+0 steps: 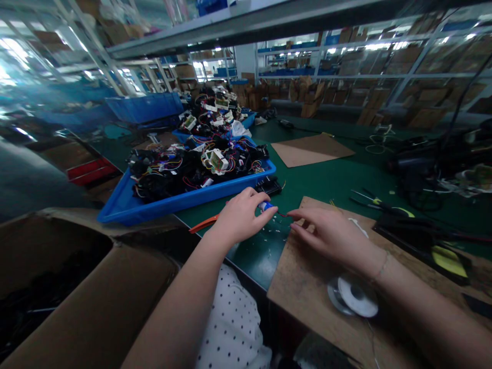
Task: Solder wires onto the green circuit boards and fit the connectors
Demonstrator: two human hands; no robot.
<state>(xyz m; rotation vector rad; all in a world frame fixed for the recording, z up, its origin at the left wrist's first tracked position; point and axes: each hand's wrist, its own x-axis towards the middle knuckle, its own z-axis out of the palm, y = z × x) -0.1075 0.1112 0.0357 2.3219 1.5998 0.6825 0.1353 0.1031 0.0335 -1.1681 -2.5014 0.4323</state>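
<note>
Between the thumb and fingers of my left hand (246,212) is a small blue cylinder (265,206), which looks like a battery cell. A thin red wire (282,214) runs from it toward my right hand (326,230). My right thumb and forefinger close on the wire's end above the edge of a wooden board (295,277). Just beyond my left hand lies a black plastic part (269,185) with a short wire. An orange-handled tool (203,224) sits partly hidden behind my left wrist.
A blue tray (184,197) heaped with wired black parts stands at the left, near an open cardboard box (77,307). On the board rests a solder spool (357,297). Pliers (380,204) and a brown sheet (311,149) lie farther off. A shelf (246,25) hangs overhead.
</note>
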